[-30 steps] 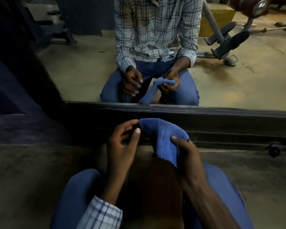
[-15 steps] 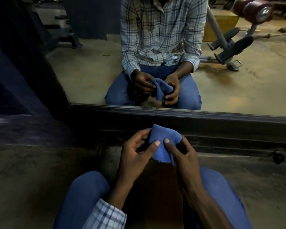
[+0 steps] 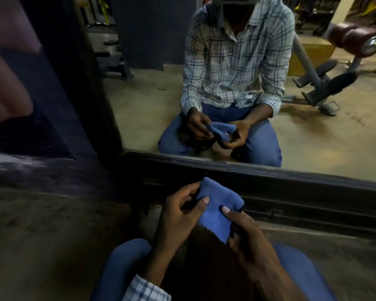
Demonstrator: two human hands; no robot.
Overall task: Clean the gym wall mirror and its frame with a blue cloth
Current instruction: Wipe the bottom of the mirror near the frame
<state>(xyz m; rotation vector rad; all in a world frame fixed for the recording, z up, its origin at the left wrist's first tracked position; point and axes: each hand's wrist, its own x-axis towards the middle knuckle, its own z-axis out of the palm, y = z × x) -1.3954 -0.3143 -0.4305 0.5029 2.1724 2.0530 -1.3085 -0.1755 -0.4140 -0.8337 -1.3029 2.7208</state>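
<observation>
The blue cloth (image 3: 217, 211) is held in the lower middle of the frame, just in front of the dark mirror frame (image 3: 291, 178) and apart from it. It is folded over. Its left edge is gripped by the left hand (image 3: 178, 216), with the thumb pressed on top. Its right side is gripped by the right hand (image 3: 245, 231) in the same way. The mirror (image 3: 323, 144) is seen at the upper right, and a gym bench (image 3: 326, 85) is shown in it.

Dim foreground, brighter reflection, blurred and warped edges.
</observation>
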